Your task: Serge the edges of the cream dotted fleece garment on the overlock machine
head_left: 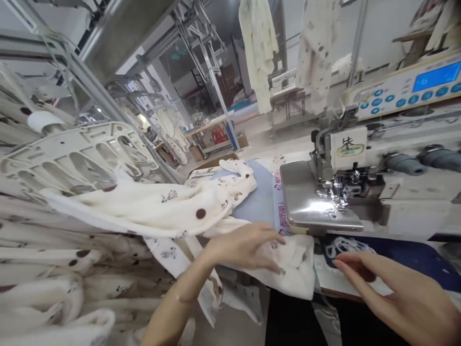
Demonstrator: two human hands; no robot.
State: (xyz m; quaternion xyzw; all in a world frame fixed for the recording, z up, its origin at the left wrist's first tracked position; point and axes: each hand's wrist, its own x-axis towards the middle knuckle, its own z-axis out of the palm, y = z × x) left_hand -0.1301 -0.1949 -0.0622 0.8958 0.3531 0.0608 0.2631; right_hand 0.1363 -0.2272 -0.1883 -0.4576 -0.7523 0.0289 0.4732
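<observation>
left hand [245,247] lies flat, fingers spread, pinning the fabric [162,206] at the table edge just in front of the machine [334,187], probably so it can't slide off; right hand [392,288] hovers open beside it, gripping nothing; fabric's cream fleece with dark dots, draped left over a plastic frame [72,154].

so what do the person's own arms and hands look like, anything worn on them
Both are bare: the left hand and the right hand show no gloves or rings, and the left forearm has no sleeve or watch as far as the view shows. The right arm is cut off at the picture's edge.
</observation>
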